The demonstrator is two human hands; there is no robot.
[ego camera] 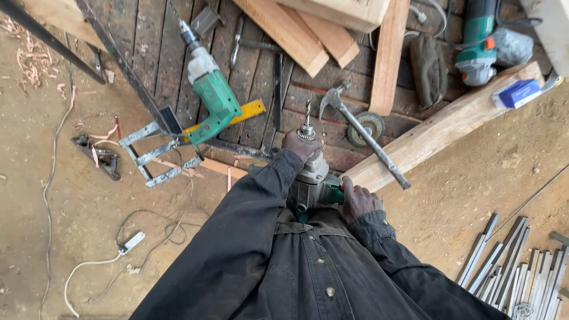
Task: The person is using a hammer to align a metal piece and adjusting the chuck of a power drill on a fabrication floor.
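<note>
Both hands wrapped round 1 big drill (311,181) held at the waist: left hand (300,144) gripping near the chuck, right hand (357,198) on its green handle. Bit points up, touching nothing yet.

You are in a rough carpentry and metalwork workshop: sawdust-covered dirt floor (71,237), dark plank flooring (154,53), timber beams (438,130), a green power drill (213,98), a hammer (361,130), an angle grinder (480,41), and stacked metal bars (515,266).
</note>
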